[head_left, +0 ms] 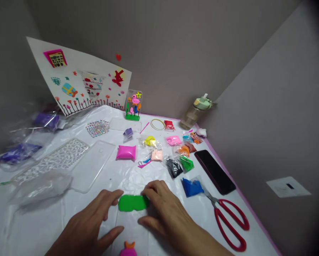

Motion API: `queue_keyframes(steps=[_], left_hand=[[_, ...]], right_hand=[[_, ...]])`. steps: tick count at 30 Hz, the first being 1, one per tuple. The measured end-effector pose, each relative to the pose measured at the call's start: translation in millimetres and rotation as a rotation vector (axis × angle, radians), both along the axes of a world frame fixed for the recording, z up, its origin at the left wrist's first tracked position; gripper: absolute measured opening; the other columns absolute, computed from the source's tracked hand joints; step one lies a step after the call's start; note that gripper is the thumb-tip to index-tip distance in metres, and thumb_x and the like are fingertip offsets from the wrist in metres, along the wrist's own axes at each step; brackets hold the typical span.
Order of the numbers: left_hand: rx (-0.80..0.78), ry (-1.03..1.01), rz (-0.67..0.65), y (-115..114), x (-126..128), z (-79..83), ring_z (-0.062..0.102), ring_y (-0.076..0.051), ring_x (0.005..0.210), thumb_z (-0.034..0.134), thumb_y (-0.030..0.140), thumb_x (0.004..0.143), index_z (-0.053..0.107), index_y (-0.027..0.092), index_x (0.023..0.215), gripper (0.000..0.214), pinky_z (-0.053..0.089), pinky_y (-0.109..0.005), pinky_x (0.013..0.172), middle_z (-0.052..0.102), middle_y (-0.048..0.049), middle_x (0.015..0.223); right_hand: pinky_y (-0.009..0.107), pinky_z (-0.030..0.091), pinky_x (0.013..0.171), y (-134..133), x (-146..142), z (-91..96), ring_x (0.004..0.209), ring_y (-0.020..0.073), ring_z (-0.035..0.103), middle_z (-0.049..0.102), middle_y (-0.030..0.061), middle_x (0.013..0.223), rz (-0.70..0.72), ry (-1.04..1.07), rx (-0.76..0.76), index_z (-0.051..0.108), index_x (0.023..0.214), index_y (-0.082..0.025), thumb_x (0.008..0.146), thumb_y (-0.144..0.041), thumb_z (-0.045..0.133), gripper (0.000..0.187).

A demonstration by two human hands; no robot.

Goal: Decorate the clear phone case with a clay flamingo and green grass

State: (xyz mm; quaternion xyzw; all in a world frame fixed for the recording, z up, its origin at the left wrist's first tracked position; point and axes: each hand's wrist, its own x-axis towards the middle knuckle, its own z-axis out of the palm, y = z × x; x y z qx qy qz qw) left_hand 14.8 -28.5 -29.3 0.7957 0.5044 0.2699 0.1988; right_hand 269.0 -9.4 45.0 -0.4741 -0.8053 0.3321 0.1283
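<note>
A flat strip of green modelling clay [133, 203] lies between my hands, on what looks like a clear flat case or sheet. My left hand [92, 220] is at its left end, thumb and fingers spread, holding nothing. At the right end, the fingertips of my right hand [166, 209] rest against the clay, with the thumb well apart from them. Whether the left fingertips touch the strip I cannot tell. Closer to me, cut off by the bottom edge, sits a pink clay shape [128, 252] topped with an orange piece [129, 245].
Red-handled scissors [230, 222] and a dark phone [215, 172] lie right. Bagged clay, including blue [192, 187] and black [173, 168], spreads ahead beside a magenta packet [126, 152]. Clear cases [94, 165] lie left. A decorated case [134, 105] and bottle [193, 113] stand behind.
</note>
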Motion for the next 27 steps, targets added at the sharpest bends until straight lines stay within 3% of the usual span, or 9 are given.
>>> queue_keyframes(steps=[4, 8, 12, 14, 17, 21, 27], left_hand=[[0.018, 0.025, 0.031, -0.2, -0.7, -5.4, 0.072, -0.028, 0.113, 0.076, 0.037, 0.082, 0.047, 0.034, 0.143, 0.067, 0.062, -0.036, 0.093, 0.066, -0.0061, 0.135], [-0.044, -0.07, 0.009, -0.6, 0.4, -6.5, 0.071, -0.028, 0.117, 0.073, 0.031, 0.083, 0.038, 0.034, 0.15, 0.075, 0.064, -0.034, 0.09, 0.065, -0.0076, 0.14], [-0.018, -0.018, -0.041, -2.1, -1.5, -10.8, 0.062, -0.03, 0.131, 0.074, 0.037, 0.085, 0.037, 0.035, 0.151, 0.076, 0.056, -0.043, 0.105, 0.061, -0.0071, 0.147], [0.003, 0.015, -0.064, -3.2, -3.6, -15.1, 0.061, -0.03, 0.132, 0.076, 0.041, 0.084, 0.039, 0.035, 0.151, 0.076, 0.054, -0.045, 0.107, 0.062, -0.0063, 0.147], [0.052, 0.053, -0.116, -4.0, -6.4, -19.0, 0.063, -0.031, 0.129, 0.078, 0.046, 0.081, 0.04, 0.036, 0.152, 0.081, 0.056, -0.045, 0.105, 0.063, -0.0052, 0.146], [0.137, 0.04, -0.228, -3.5, -5.8, -10.7, 0.067, -0.032, 0.124, 0.076, 0.055, 0.08, 0.033, 0.037, 0.155, 0.089, 0.058, -0.044, 0.101, 0.065, -0.0043, 0.144], [0.005, -0.06, -0.254, -4.9, 4.0, 7.5, 0.075, -0.026, 0.109, 0.073, 0.023, 0.075, 0.024, 0.042, 0.157, 0.098, 0.063, -0.033, 0.089, 0.072, -0.0014, 0.132]], right_hand=[[0.038, 0.049, 0.092, -0.8, -1.7, -4.9, 0.104, 0.0213, 0.056, 0.059, 0.0041, 0.114, -0.066, 0.098, -0.078, 0.054, 0.113, -0.024, 0.087, -0.018, 0.077, 0.034], [0.032, 0.05, 0.076, 0.0, -1.4, -10.6, 0.084, 0.0169, 0.059, 0.062, -0.0004, 0.099, -0.166, 0.171, -0.207, 0.052, 0.103, -0.024, 0.083, -0.008, 0.074, 0.034], [0.036, 0.05, 0.093, -3.5, 1.3, -7.2, 0.106, 0.0207, 0.058, 0.059, 0.0037, 0.119, -0.044, 0.159, -0.12, 0.05, 0.125, -0.027, 0.085, -0.026, 0.081, 0.051], [0.038, 0.049, 0.098, -5.9, 1.2, -6.2, 0.113, 0.0236, 0.055, 0.057, 0.0055, 0.124, 0.049, 0.094, -0.078, 0.051, 0.129, -0.027, 0.08, -0.035, 0.087, 0.061], [0.042, 0.05, 0.096, -8.7, -2.4, -10.2, 0.111, 0.0272, 0.055, 0.058, 0.0083, 0.123, 0.112, -0.05, -0.068, 0.056, 0.121, -0.021, 0.071, -0.031, 0.092, 0.063], [0.048, 0.05, 0.096, -13.9, -7.2, -17.5, 0.108, 0.0303, 0.056, 0.059, 0.011, 0.121, 0.145, -0.137, -0.096, 0.055, 0.116, -0.018, 0.07, -0.027, 0.091, 0.059], [0.045, 0.052, 0.091, -17.6, -6.9, -8.1, 0.099, 0.0262, 0.059, 0.061, 0.0083, 0.117, 0.106, -0.107, -0.18, 0.048, 0.118, -0.025, 0.076, -0.015, 0.079, 0.053]])
